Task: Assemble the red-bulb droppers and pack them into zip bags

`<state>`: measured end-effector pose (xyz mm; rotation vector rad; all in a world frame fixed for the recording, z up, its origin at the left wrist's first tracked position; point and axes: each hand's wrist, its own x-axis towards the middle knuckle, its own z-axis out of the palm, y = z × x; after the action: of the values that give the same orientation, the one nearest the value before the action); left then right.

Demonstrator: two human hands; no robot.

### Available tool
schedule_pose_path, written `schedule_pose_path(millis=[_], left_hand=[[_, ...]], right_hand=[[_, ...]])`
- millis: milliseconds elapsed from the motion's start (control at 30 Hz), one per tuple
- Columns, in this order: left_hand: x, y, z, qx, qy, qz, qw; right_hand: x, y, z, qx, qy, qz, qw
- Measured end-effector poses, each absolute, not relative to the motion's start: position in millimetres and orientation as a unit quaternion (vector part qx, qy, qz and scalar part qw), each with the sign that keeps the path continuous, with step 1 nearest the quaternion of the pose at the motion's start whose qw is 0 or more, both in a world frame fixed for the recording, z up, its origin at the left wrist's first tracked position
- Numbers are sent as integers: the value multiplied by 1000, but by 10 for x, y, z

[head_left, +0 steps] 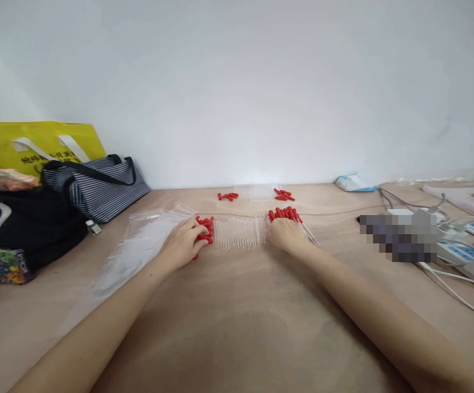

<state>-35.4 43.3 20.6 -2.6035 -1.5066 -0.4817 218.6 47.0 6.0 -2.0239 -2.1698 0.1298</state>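
Left hand point(182, 243) at tabletop point(220, 311), wall point(237, 93) behind

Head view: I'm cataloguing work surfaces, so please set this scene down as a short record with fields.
Left hand: at the left-hand red pieces; firm grip cannot be told
Right hand: at the right-hand red pieces; fingertips hidden
Between hands: row of slender clear pieces, side by side
Nearer the wall: left rear red cluster and right rear red cluster
Beside left forearm: clear plastic bags
Far left: striped bag, before a yellow bag
Right rear: blue-and-white packet
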Motion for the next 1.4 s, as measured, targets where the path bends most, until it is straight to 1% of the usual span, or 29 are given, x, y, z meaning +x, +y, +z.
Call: schedule_pose_path(millis=[67, 133, 233, 300, 367, 433, 500, 567, 667, 767, 900, 1067, 1233, 1400], left_hand=[[-403, 465, 193, -859, -487, -157, 18], [-416, 478, 190, -858, -480, -183, 1], [-354, 445, 225, -857, -453, -246, -21], [-249, 373, 244, -843, -449, -292, -54], [-104, 264, 228, -814, -455, -341, -117], [42, 142, 169, -789, -436, -380, -208], [149, 39, 90, -784, -406, -368, -290], [196, -25, 24, -801, -382, -330, -322], [193, -56, -13, -839, -361, -284, -291], [177, -49, -10, -862, -348, -274, -244], [170, -14, -48, -870, -344, -286, -206], [159, 15, -105, -853, -380, -316, -168], [186, 4, -96, -874, -378, -282, -117], [192, 14, -104, -862, -421, -259, -113]], right_hand=[[2245, 399, 105, -680, -726, 44, 87], [2319, 310, 134, -656, -745, 59, 105], [2421, 159, 120, -566, -801, 105, 166], [2463, 64, 68, -501, -826, 143, 216], [2479, -12, -13, -456, -833, 178, 258], [2475, -66, -111, -440, -826, 188, 297], [2462, -106, -203, -435, -822, 168, 328], [2446, -139, -267, -425, -832, 136, 330], [2422, -181, -298, -410, -856, 109, 297], [2396, -200, -282, -419, -857, 103, 280], [2377, -191, -261, -427, -853, 99, 283], [2378, -188, -258, -428, -853, 99, 281], [2378, -191, -255, -431, -854, 99, 274], [2381, -182, -264, -429, -859, 100, 262]])
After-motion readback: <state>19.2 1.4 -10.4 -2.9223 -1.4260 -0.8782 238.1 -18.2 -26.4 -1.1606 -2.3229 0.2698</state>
